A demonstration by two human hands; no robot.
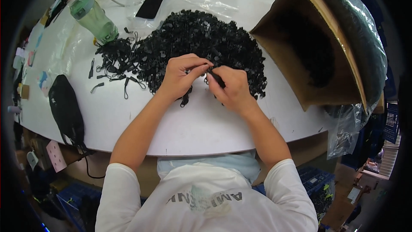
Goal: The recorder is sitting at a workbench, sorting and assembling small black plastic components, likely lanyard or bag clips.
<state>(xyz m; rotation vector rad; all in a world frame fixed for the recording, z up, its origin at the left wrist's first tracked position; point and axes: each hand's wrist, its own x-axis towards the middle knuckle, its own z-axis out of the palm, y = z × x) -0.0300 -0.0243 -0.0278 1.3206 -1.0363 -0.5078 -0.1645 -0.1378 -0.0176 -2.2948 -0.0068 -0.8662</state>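
Note:
A large heap of small black pieces, too small to make out singly, lies on the white table. Black cord-loop zipper pulls are scattered at its left side. Over the heap's near edge, my left hand is closed in a pinch, its fingertips almost meeting those of my right hand. My right hand is curled round a small black piece, whose kind is mostly hidden by the fingers. What the left fingertips hold is too small to tell. A few black pieces lie just below my left hand.
A tilted cardboard box with black contents stands at the right, beside a clear plastic bag. Far left stands a green bottle; a black phone-like slab lies behind the heap. A black pouch sits near the left edge.

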